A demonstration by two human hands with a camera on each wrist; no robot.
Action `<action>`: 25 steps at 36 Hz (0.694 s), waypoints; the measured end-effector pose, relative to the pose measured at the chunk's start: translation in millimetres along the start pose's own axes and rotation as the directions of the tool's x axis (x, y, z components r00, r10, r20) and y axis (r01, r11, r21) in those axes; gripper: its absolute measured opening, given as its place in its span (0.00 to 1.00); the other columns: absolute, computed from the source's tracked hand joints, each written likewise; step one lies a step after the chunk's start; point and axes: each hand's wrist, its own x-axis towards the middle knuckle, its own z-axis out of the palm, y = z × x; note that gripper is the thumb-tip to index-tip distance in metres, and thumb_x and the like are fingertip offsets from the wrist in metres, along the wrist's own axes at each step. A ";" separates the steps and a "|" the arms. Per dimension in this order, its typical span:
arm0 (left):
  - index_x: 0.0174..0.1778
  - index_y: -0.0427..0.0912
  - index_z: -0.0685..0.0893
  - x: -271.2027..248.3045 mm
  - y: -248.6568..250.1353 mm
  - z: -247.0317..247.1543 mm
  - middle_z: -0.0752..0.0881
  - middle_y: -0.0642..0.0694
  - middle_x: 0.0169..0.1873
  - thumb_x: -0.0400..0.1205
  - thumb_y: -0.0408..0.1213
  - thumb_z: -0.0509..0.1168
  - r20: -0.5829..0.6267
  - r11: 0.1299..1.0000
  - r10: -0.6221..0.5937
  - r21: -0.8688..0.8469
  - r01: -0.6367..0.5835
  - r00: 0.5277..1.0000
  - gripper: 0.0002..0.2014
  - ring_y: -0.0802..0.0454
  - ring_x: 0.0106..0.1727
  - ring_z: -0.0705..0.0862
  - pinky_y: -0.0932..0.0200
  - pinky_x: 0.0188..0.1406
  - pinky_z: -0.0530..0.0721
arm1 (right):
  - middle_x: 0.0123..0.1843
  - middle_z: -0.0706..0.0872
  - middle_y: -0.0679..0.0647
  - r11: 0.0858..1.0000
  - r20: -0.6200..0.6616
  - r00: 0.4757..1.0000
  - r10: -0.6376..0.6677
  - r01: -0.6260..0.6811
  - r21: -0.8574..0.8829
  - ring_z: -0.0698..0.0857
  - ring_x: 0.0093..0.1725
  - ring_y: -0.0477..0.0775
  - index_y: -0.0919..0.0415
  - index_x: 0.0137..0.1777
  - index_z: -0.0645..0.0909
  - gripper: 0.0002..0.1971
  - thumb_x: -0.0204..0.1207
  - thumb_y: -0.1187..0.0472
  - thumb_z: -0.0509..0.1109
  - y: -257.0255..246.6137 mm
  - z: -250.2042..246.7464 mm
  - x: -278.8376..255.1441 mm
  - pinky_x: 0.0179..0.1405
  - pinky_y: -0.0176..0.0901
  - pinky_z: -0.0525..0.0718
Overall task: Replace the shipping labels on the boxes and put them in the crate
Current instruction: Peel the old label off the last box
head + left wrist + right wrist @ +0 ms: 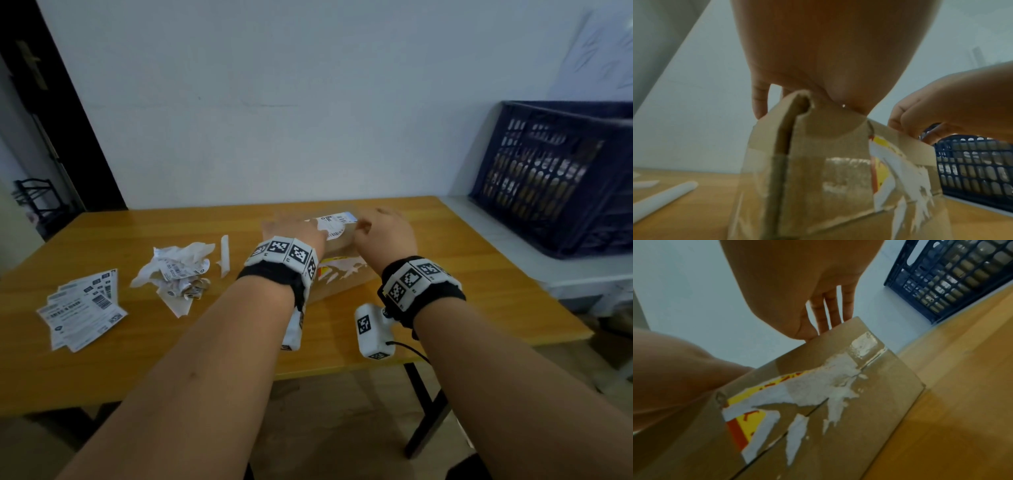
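Note:
A brown cardboard box point(337, 251) stands mid-table, with torn white and yellow label scraps on its near side point(807, 386). A white barcode label point(334, 222) lies on its top. My left hand point(286, 224) lies flat on the top's left part, palm pressing down point(828, 65), and covers the label's left end. My right hand point(364, 229) rests on the top's right part, its fingers point(828, 316) straight and touching the label's right edge. The dark blue crate point(548, 178) stands at the right.
On the wooden table point(445, 274), a fan of fresh labels point(82, 308) lies far left. Crumpled old labels point(174, 270) and a white backing strip point(224, 255) lie beside it. The crate sits on a lower white surface point(513, 240), with boxes showing through its slots.

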 end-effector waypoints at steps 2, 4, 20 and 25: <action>0.78 0.54 0.67 -2.2 -2.9 -0.5 0.68 0.42 0.76 0.88 0.50 0.47 -0.017 1.000 0.017 0.020 -0.017 1.000 0.21 0.38 0.77 0.65 0.39 0.71 0.65 | 0.63 0.83 0.55 0.998 0.083 0.995 0.059 -0.059 -0.008 0.75 0.69 0.57 0.53 0.46 0.84 0.15 0.79 0.58 0.54 4.1 0.7 2.1 0.66 0.51 0.76; 0.78 0.55 0.67 0.6 -6.0 0.5 0.67 0.43 0.78 0.88 0.52 0.46 -0.029 1.000 0.010 0.004 -0.010 1.000 0.22 0.39 0.77 0.64 0.41 0.71 0.65 | 0.67 0.79 0.53 0.996 0.129 0.989 0.077 -0.082 0.036 0.77 0.67 0.57 0.52 0.60 0.84 0.18 0.80 0.58 0.54 4.8 -0.3 0.2 0.63 0.51 0.79; 0.62 0.42 0.80 18.9 -14.9 8.9 0.78 0.37 0.63 0.85 0.50 0.55 -0.216 0.981 -0.114 -0.180 0.076 0.970 0.18 0.39 0.66 0.75 0.45 0.63 0.74 | 0.34 0.75 0.48 0.989 -0.088 0.996 -0.028 0.014 -0.149 0.73 0.39 0.54 0.56 0.30 0.74 0.11 0.73 0.58 0.62 -9.2 2.4 -19.6 0.44 0.45 0.67; 0.38 0.40 0.78 12.0 -16.6 13.3 0.85 0.38 0.49 0.85 0.47 0.55 -0.303 0.984 -0.038 -0.176 -0.017 0.952 0.16 0.40 0.52 0.82 0.48 0.52 0.78 | 0.59 0.85 0.50 0.994 0.104 0.992 -0.071 0.079 -0.078 0.81 0.61 0.55 0.51 0.60 0.84 0.15 0.76 0.56 0.65 -20.6 -10.5 -4.3 0.65 0.52 0.77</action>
